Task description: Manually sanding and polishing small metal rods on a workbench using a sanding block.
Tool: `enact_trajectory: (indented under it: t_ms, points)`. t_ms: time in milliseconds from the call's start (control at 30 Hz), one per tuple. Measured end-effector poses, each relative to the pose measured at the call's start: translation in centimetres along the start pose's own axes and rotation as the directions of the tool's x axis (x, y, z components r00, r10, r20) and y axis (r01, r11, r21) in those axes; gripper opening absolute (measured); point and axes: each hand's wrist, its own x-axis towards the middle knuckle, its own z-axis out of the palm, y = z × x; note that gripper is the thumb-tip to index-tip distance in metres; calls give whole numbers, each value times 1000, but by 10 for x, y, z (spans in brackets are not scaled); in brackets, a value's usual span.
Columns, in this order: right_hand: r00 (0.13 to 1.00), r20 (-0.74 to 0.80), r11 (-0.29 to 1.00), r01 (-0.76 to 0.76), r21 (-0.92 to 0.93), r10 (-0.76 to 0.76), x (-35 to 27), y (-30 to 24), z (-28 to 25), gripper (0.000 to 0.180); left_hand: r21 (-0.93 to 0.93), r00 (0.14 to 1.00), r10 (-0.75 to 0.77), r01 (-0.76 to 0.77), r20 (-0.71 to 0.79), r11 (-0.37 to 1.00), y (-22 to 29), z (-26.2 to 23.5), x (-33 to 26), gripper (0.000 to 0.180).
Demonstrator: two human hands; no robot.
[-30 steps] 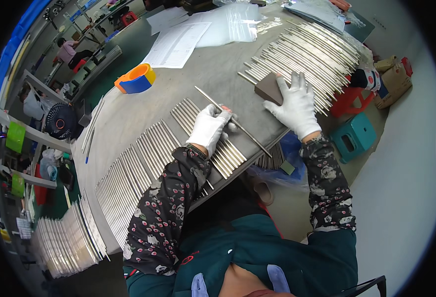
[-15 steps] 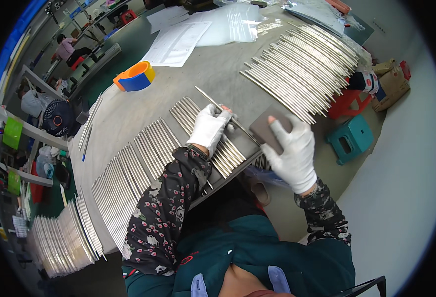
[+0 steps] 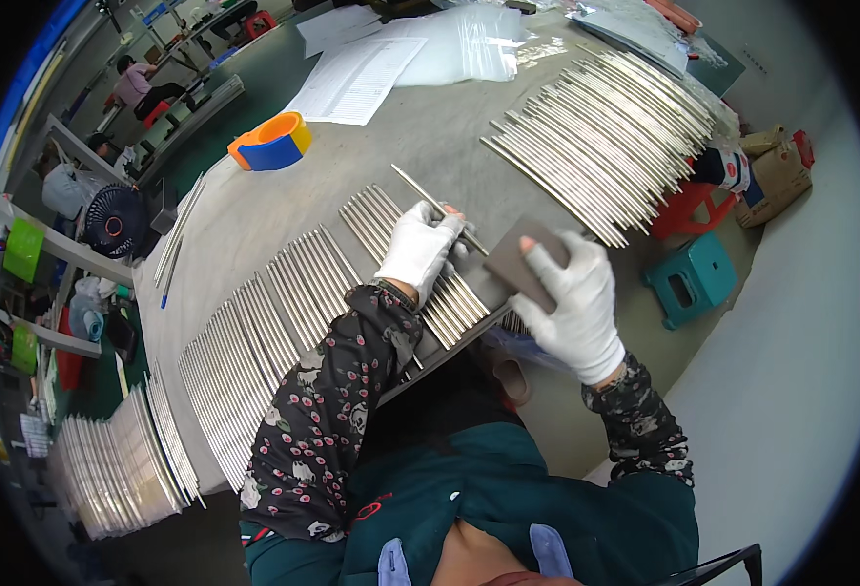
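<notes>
My left hand [image 3: 416, 250], in a white glove with a bare fingertip showing, is closed around a thin metal rod [image 3: 412, 184]. The rod slants from upper left down toward the right, above a row of similar rods [image 3: 457, 314] on the table. In my right hand [image 3: 582, 311], also gloved, is a flat grey-brown block that looks like a sanding sponge [image 3: 520, 258], gripped between thumb and fingers. It is slightly blurred and covers the rod's right end. Whether block and rod touch, I cannot tell.
Several groups of rods [image 3: 240, 356] lie along the near edge of the grey table [image 3: 352, 161]. A larger spread of rods [image 3: 606, 137] covers the far right. An orange and blue tape roll [image 3: 274, 146] and papers [image 3: 362, 88] sit beyond. A teal stool [image 3: 692, 278] stands right.
The block in my right hand has shifted slightly left along the rod, now hiding its right end, which showed before. My left hand keeps its hold on the rod. The view has shifted slightly.
</notes>
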Motion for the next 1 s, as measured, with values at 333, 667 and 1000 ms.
enact_trajectory:
  t_ms: [333,667,1000]
  points:
    - [999,-38,999,31,-25,-32,-9,13,4,54,-32,1000,-13,13,-8,999,2,-2,-4,14]
    - [992,-32,982,-125,-141,122,6,33,15,55,-44,998,13,-11,57,999,-1,-3,-1,19]
    - [951,82,954,299,2,-298,32,-8,14,40,441,973,123,-25,-195,897,12,-35,12,24]
